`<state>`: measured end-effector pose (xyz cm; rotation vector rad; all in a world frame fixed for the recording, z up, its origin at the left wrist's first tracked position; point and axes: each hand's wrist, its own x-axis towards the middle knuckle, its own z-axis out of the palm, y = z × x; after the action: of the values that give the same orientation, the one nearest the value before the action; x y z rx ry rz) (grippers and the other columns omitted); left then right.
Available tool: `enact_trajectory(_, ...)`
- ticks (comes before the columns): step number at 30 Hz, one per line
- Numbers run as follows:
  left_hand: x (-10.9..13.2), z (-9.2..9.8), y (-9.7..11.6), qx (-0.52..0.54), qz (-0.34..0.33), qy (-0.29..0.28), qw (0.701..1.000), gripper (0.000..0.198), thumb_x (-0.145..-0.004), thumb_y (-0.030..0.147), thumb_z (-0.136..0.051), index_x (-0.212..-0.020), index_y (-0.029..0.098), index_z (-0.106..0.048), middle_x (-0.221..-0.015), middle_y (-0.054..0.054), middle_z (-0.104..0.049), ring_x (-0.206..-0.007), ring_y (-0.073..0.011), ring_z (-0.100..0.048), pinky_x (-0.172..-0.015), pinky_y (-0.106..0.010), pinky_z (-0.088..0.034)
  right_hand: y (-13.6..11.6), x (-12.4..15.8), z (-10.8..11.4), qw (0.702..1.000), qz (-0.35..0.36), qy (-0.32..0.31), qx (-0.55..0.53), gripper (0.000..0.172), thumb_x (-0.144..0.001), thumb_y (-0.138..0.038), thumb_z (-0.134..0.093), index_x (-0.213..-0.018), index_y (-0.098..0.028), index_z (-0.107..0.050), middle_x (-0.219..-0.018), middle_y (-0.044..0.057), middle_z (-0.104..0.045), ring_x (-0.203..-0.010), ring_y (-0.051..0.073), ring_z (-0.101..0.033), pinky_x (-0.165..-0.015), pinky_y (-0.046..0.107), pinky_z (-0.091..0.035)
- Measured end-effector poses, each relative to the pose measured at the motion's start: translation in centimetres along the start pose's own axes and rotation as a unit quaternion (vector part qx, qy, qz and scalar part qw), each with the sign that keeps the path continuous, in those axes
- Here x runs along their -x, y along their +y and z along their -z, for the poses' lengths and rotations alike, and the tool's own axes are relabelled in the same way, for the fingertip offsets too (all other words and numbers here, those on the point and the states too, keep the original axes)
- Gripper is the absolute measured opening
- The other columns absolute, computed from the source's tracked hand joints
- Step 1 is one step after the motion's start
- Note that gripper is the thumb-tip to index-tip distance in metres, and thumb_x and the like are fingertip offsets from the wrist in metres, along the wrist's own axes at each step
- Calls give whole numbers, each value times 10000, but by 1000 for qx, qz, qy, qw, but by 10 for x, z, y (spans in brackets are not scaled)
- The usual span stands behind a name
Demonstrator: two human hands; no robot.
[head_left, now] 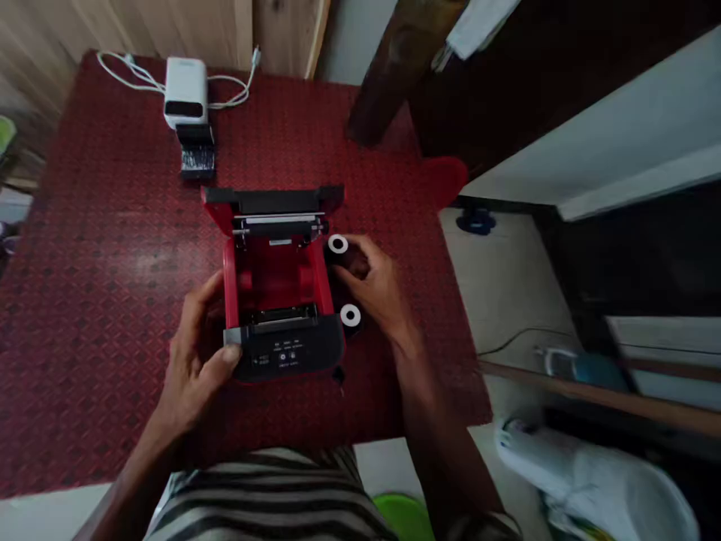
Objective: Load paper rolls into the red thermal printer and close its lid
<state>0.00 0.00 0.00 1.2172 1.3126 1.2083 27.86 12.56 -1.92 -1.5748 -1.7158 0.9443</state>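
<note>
My left hand is curled around the near left corner of a red-and-black receipt printer, with the thumb pressed on its black front panel and the fingers wrapped out of sight behind it. The printer sits in the middle of the frame on the red patterned surface, its black lid standing open at the far end. Inside, the red paper compartment shows two rounded bumps on its side walls. My right hand is just beside the printer's right wall, fingers closed over a dark roll. Two white cores show, one past my fingers and one nearer me, but I cannot tell whether they belong to one roll or two. At the upper left of the frame, a white device with a white cable sits beside a small black box.
</note>
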Motion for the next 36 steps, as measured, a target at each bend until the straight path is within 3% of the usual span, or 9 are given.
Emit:
enact_trajectory(4, 1, 3, 0, -18, 6, -4, 1000, 777, -1043, 633, -763, -1748, 371, -565, -1746, -54, -614, -1587, -402, -590, -1181, -510, -598, 1, 27, 26, 999, -20, 27, 27, 537, -914, -303, -764, -1448, -246, -735, -1219, 81, -875, -714, 197, -721, -776, 402, -610)
enact_trajectory(7, 0, 4, -3, -30, -6, -6, 1000, 785, -1041, 656, -764, -1751, 392, -559, -1734, -46, -623, -1563, -398, -604, -1218, -539, -570, -1, 57, 43, 998, -62, 2, 21, 413, -954, -319, -752, -1359, -255, -804, -911, 32, -843, -740, 225, -748, -720, 373, -595)
enact_trajectory(9, 0, 3, -4, -26, -12, -6, 1000, 771, -1043, 649, -767, -1747, 410, -564, -1724, -37, -631, -1541, -393, -624, -1178, -525, -597, -4, 77, 48, 996, -80, -46, -8, 372, -940, -302, -767, -1305, -272, -834, -946, 31, -863, -799, 226, -783, -738, 364, -621)
enact_trajectory(12, -1, 2, -3, -14, -9, 3, 1000, 745, -1041, 610, -778, -1731, 406, -588, -1735, -34, -620, -1598, -411, -575, -1066, -476, -653, -9, 95, 40, 994, -61, -76, -39, 426, -898, -253, -779, -1317, -293, -842, -1189, 42, -902, -896, 215, -810, -846, 384, -662)
enact_trajectory(15, -2, 1, -3, -5, -8, 6, 1000, 732, -1039, 585, -781, -1725, 406, -598, -1726, -31, -624, -1693, -428, -462, -1046, -467, -666, -10, 96, 21, 998, -30, -44, -40, 385, -913, -239, -751, -1281, -282, -856, -1225, 46, -905, -887, 207, -802, -852, 381, -657)
enact_trajectory(19, -3, 4, -7, -11, -22, -7, 1000, 747, -1032, 599, -791, -1728, 415, -592, -1681, -39, -651, -1686, -420, -471, -1211, -543, -596, -8, 90, 8, 999, -9, -23, -32, 279, -936, -228, -730, -1175, -266, -868, -1117, 43, -903, -816, 197, -774, -802, 364, -633)
enact_trajectory(26, -3, 6, -4, -11, -22, -22, 999, 742, -1048, 608, -767, -1735, 407, -573, -1743, -65, -606, -1546, -417, -621, -1206, -594, -598, -37, 100, 46, 996, 3, 36, -86, 247, -1009, -324, -869, -1252, -360, -843, -1249, 16, -892, -1123, 251, -844, -1054, 455, -676)
enact_trajectory(30, -2, 7, -1, -38, -17, -21, 999, 746, -1055, 623, -751, -1737, 388, -561, -1736, -79, -607, -1585, -433, -584, -1263, -625, -552, -73, 100, 52, 989, 31, 1, -144, 252, -1020, -358, -903, -1264, -407, -863, -1210, 0, -884, -1084, 254, -852, -1030, 438, -706)
enact_trajectory(36, -1, 6, 0, -37, 9, -30, 999, 766, -1053, 645, -744, -1747, 396, -536, -1725, -90, -591, -1616, -430, -544, -1340, -672, -454, -106, 90, 29, 962, 11, -69, -263, 237, -997, -472, -930, -1200, -355, -891, -1131, 18, -883, -1030, 239, -835, -984, 405, -713)
